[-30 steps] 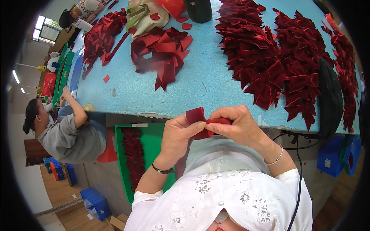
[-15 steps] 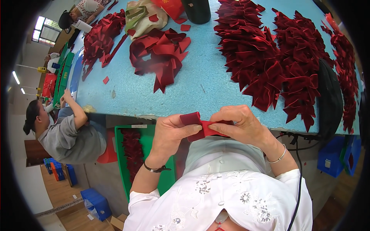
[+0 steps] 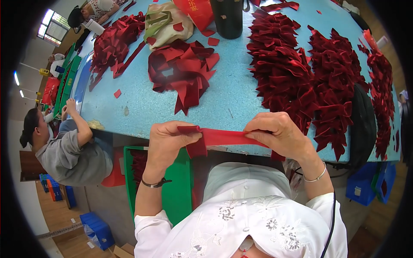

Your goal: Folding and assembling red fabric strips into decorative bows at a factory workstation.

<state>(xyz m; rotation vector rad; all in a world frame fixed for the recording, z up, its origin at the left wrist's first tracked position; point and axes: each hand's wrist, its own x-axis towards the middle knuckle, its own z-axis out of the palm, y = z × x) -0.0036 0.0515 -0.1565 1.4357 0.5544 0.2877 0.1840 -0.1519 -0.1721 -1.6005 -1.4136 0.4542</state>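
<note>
A strip of red velvet ribbon (image 3: 227, 137) is stretched flat between my hands, just off the near edge of the blue table. My left hand (image 3: 170, 139) pinches one part between thumb and fingers, where a folded dark piece hangs down. On the other side, my right hand (image 3: 277, 135) pinches the ribbon, and a short dark end shows below the fingers. Beyond my hands lies a loose heap of cut red ribbon (image 3: 189, 81). Long rows of dark red velvet bows (image 3: 284, 73) cover the table to the right.
A black bottle (image 3: 228, 19) and a pale cloth bag (image 3: 167, 26) stand at the back of the table (image 3: 129, 103). A black bag (image 3: 363, 124) hangs over its right edge. Under the left side is a green crate (image 3: 172, 193). A co-worker (image 3: 73, 150) sits at the left.
My hands have moved apart, the left one leftward and the right one slightly rightward. The ribbon, folded and bunched between them before, is now drawn out straight. The view has shifted slightly.
</note>
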